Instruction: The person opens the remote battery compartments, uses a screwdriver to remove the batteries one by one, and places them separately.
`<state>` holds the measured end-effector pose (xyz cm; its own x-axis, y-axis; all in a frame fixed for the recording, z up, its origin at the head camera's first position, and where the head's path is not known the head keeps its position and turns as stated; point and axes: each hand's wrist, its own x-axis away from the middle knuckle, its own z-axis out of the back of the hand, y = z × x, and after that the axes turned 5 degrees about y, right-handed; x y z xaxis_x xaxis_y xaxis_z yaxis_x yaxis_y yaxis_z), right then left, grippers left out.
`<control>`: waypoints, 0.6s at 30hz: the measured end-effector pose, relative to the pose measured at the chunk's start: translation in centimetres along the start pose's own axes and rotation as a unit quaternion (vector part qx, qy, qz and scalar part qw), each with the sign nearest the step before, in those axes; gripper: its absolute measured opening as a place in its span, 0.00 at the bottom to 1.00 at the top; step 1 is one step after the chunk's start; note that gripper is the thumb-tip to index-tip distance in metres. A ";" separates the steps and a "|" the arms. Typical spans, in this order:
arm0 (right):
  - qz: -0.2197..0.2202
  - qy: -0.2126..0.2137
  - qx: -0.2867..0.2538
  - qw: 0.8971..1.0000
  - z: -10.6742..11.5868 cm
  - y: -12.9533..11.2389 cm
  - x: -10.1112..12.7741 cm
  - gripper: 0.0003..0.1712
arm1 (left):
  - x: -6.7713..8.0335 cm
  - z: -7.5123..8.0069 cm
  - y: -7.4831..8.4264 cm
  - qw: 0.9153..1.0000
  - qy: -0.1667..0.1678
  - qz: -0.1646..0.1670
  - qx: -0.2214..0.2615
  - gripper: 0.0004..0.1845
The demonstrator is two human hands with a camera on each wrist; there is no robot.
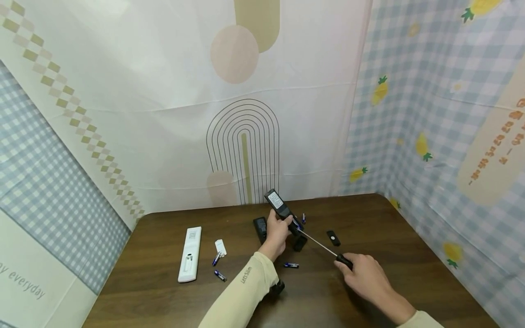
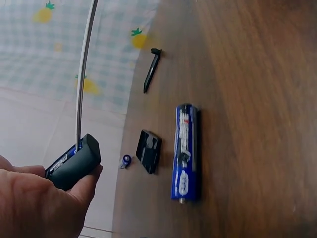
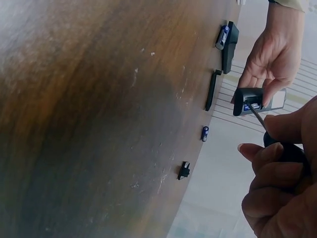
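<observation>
Fingers of the left hand (image 1: 275, 233) curl round a black remote (image 1: 280, 207), holding it lifted off the brown table (image 1: 369, 214) and tilted, its white label facing up and its lower end toward the right hand (image 1: 367, 275). That hand's fingers are wrapped round the black handle of a screwdriver (image 1: 326, 248), whose thin metal shaft runs up and left until its tip meets the lower end of the remote.

From the head camera the meeting point is too small to read. The right wrist view shows it better: the tip sits at the open end of the remote (image 3: 252, 100), where blue batteries show inside the compartment. The left wrist view shows the same end from below, the shaft (image 2: 84, 74) coming down into it and a strip of blue battery at the edge of the black case (image 2: 74, 162), with the thumb pressed against the case.

Only the head view takes in the left part of the table: a white remote (image 1: 190, 254) lying flat with its battery bay open, its small white cover (image 1: 220, 247) just beside it, and two loose batteries near that. One more battery (image 1: 290, 265) lies between the two forearms; the left wrist view shows it close up, blue with white print (image 2: 185, 152). A black cover (image 1: 333, 238) lies apart to the right of the shaft, and another black remote (image 1: 260, 228) lies flat behind the left hand.
</observation>
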<state>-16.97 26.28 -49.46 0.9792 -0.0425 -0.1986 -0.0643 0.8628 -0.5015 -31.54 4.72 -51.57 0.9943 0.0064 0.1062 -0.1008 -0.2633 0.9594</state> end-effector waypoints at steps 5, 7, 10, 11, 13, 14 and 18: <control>-0.001 -0.002 -0.003 1.000 -0.1 0.1 0.2 0.17 | -0.2 0.7 0.1 1.000 0.001 0.009 -0.004 0.25; -0.001 -0.004 -0.007 1.000 -0.2 0.2 0.3 0.17 | -0.2 0.9 0.1 1.000 0.000 0.011 -0.006 0.25; 0.001 -0.006 -0.008 1.000 -0.3 0.2 0.4 0.16 | -0.3 1.1 0.1 1.000 0.000 0.012 -0.005 0.25; 0.003 -0.006 -0.009 1.000 -0.3 0.2 0.4 0.16 | -0.3 1.1 0.2 1.000 0.000 0.012 -0.005 0.24; 0.006 -0.005 -0.010 1.000 -0.3 0.2 0.4 0.15 | -0.3 1.2 0.2 1.000 -0.002 0.012 -0.006 0.24; 0.006 -0.005 -0.010 1.000 -0.3 0.2 0.4 0.15 | -0.4 1.3 0.2 1.000 -0.003 0.011 -0.006 0.24; 0.010 -0.005 -0.010 1.000 -0.2 0.1 0.4 0.13 | -0.4 1.3 0.3 1.000 -0.003 0.005 -0.014 0.23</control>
<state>-16.64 26.24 -49.74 0.9794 -0.0210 -0.2010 -0.0871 0.8533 -0.5140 -31.93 3.33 -51.64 0.9934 -0.0028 0.1149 -0.1124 -0.2355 0.9653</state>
